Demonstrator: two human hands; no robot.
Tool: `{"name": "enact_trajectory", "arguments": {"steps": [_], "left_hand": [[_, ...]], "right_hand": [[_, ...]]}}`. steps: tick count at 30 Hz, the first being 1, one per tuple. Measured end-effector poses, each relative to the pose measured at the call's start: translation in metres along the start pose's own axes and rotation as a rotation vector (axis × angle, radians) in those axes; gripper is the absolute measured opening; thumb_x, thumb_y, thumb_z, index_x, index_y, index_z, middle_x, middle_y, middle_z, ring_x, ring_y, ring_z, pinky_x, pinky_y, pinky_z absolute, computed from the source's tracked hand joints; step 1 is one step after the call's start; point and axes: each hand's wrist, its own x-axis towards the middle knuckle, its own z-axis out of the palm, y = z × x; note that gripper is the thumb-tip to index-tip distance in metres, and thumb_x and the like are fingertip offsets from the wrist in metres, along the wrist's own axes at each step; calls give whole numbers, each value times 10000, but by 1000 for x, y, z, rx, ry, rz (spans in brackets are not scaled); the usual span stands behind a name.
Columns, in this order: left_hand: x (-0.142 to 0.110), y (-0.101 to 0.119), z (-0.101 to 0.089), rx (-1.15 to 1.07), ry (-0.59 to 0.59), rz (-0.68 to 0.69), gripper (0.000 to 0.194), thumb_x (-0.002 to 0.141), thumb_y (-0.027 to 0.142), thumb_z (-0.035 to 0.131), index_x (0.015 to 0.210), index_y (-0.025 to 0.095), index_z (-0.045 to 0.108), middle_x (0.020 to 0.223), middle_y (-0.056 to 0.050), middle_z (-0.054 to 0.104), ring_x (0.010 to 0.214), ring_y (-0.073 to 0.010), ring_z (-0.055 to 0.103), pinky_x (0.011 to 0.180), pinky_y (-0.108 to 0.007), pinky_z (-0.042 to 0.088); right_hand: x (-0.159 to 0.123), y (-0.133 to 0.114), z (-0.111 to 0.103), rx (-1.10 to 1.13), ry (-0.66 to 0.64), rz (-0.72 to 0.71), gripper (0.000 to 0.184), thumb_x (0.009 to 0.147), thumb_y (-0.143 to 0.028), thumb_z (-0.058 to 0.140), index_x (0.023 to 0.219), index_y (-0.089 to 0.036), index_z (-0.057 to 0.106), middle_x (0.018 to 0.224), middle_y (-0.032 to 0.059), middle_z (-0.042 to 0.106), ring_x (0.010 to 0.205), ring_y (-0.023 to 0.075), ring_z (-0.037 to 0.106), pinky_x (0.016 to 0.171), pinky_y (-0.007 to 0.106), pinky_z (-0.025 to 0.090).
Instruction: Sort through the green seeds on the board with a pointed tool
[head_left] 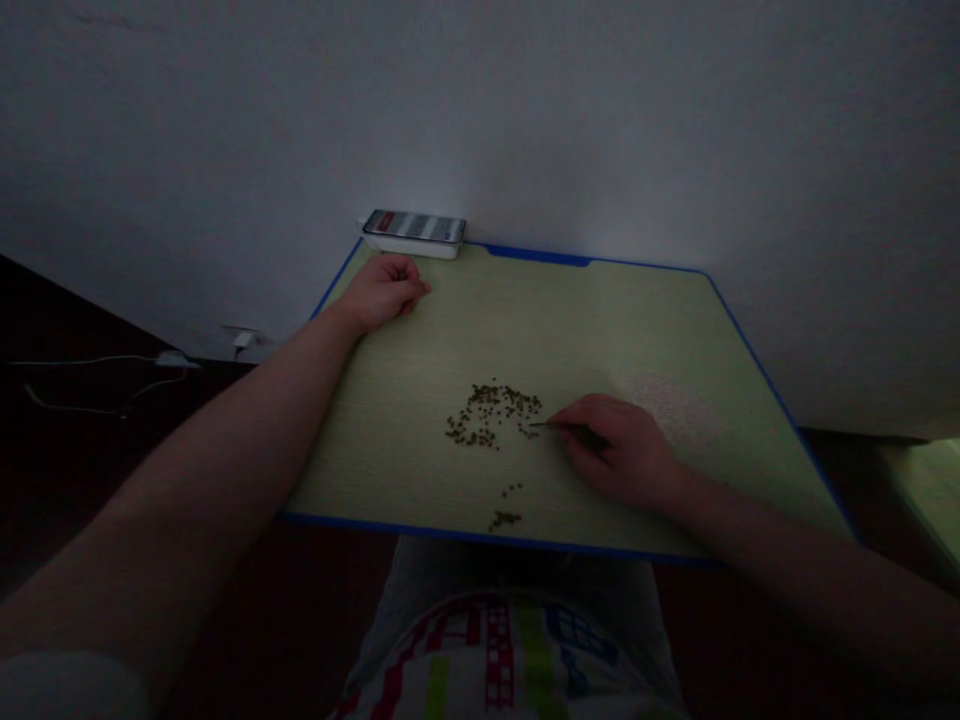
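My right hand (619, 445) grips a pair of dark, thin tweezers (553, 425), whose tip points left at the edge of a loose spread of small green-brown beans (480, 432). A few reddish pieces seem mixed among them. Close to the table's front edge lies a smaller cluster of the same beans (506, 519). Behind my right hand is a wide, flat patch of pale grains (675, 410), partly covered by the hand. My left hand (386, 292) rests on the table at the far left, its fingers curled in, with nothing visible in them.
A phone (415, 226) lies on a white box (412, 246) at the table's back left corner. The pale green table (585, 320) has a blue rim and stands against a grey wall (570, 120). White cables (176, 360) run along the left, near a wall plug (244, 341).
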Motion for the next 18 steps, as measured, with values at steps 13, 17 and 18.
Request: {"name": "enact_trajectory", "arguments": {"steps": [13, 17, 18], "left_hand": [[0, 0, 0, 38, 10, -46, 232, 747, 233, 670, 636, 219, 468, 447, 48, 461, 402, -77, 366, 463, -241, 258], [-1, 2, 0, 27, 14, -29, 225, 735, 219, 664, 626, 217, 467, 427, 53, 464, 379, -70, 352, 437, -234, 234], [-2, 2, 0, 24, 9, -19, 222, 734, 219, 662, 624, 217, 470, 427, 52, 468, 379, -71, 354, 434, -233, 236]], "right_hand": [[-2, -4, -1, -6, -6, -38, 172, 944, -168, 540, 1011, -185, 698, 819, 55, 757, 713, 186, 703, 652, 307, 548], [-3, -4, 0, 2, -31, -73, 175, 933, -155, 538, 1008, -185, 693, 807, 48, 749, 710, 178, 698, 645, 293, 539], [-3, -4, 0, 14, -39, -89, 175, 929, -151, 537, 1004, -188, 691, 799, 44, 745, 703, 173, 693, 637, 287, 534]]}}
